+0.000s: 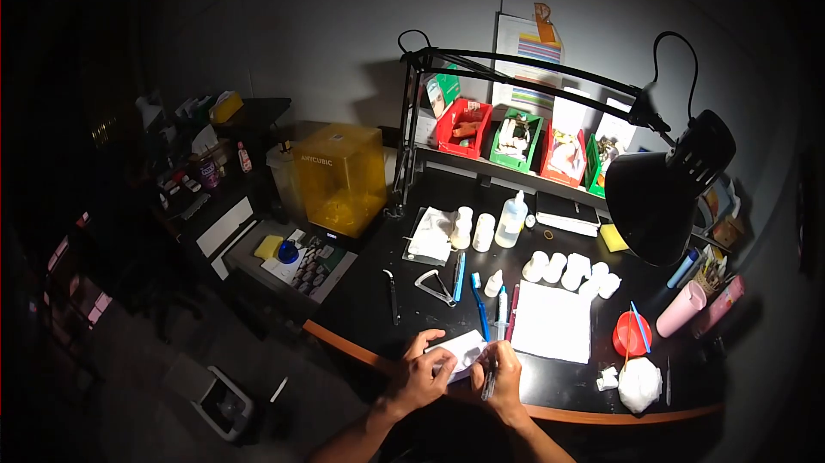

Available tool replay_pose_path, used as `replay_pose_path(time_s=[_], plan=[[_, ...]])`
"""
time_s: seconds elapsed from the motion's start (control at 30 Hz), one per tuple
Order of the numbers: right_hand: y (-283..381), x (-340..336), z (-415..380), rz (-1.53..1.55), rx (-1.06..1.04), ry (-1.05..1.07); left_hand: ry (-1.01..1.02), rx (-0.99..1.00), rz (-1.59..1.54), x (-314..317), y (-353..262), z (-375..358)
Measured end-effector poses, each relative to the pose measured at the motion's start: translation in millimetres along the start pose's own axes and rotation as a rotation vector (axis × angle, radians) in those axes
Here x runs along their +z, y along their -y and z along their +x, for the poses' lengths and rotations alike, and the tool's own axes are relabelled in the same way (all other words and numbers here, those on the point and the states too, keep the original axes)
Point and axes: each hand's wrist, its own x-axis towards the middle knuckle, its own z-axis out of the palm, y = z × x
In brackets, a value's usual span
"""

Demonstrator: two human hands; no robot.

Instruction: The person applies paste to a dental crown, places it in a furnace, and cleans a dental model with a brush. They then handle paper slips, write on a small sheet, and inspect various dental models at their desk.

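My left hand point(423, 380) is closed on a folded white paper point(462, 351) near the front edge of the table. At the paper's right side, my right hand point(504, 374) is closed around a slim clear tool point(488, 384), whose exact kind I cannot make out. Some small detail between the two hands is hidden by the fingers. Just beyond them lie a blue toothbrush point(479, 304), a white and blue tube point(503, 304) and a dark red strip point(514, 312). To their right is a white paper towel point(554, 323).
A black lamp point(657, 196) overhangs the right side. White bottles point(484, 233) and plaster-like pieces point(576, 269) stand farther back. A red bowl point(632, 333) and white bundle point(640, 384) sit at right. Red and green bins point(465, 128) line the shelf; a yellow-covered machine point(339, 175) stands left.
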Motion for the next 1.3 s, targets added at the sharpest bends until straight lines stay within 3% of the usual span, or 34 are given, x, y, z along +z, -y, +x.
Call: replay_pose_path(time_s=[0.2, 0.3, 0.4, 0.5, 0.63, 0.73, 0.83, 1.0, 1.03, 1.2, 1.27, 1.3], plan=[[5.3, -12.7, -5.1, 0.077, -0.053, -0.048, 0.094, -0.106, 0.32, -7.7, -30.7, 3.8], [-0.5, -41.5, -16.2, -0.007, -0.105, -0.075, 0.073, -0.097, 0.044, -4.7, -6.8, 6.9], [7.8, -67.6, -26.9, 0.027, 0.024, -0.141, -0.039, -0.045, -0.118, -23.1, -14.3, 29.2], [2.9, -102.2, -32.4, -0.23, 0.015, -0.015, -0.242, 0.142, -0.047, -52.0, -11.1, 78.9], [26.5, -125.7, -7.7, -0.768, -0.302, 0.13, -0.491, 0.364, 0.024, -63.0, 47.2, 176.7], [-13.6, -152.4, -19.9, -0.842, 0.011, 0.323, -0.622, 0.389, 0.047, -61.5, 85.0, 227.5], [-26.5, -142.9, -21.0, -0.761, -0.067, 0.322, -0.677, 0.366, 0.121, -53.9, 114.4, 229.5], [-14.5, -137.5, -2.9, -0.589, -0.081, 0.493, -0.548, 0.448, 0.264, -60.1, 121.7, 218.9], [-8.0, -137.8, 1.7, -0.609, 0.006, 0.537, -0.508, 0.409, 0.287, -61.5, 119.3, 217.5], [12.1, -158.6, 10.7, -0.507, 0.11, 0.449, -0.495, 0.451, 0.235, -59.7, 105.8, 217.4], [36.5, -176.2, 23.7, -0.497, 0.23, 0.348, -0.512, 0.485, 0.252, -61.5, 104.4, 219.6], [60.5, -184.1, 32.3, -0.592, 0.462, 0.229, -0.524, 0.508, 0.257, -61.3, 106.5, 220.9]])
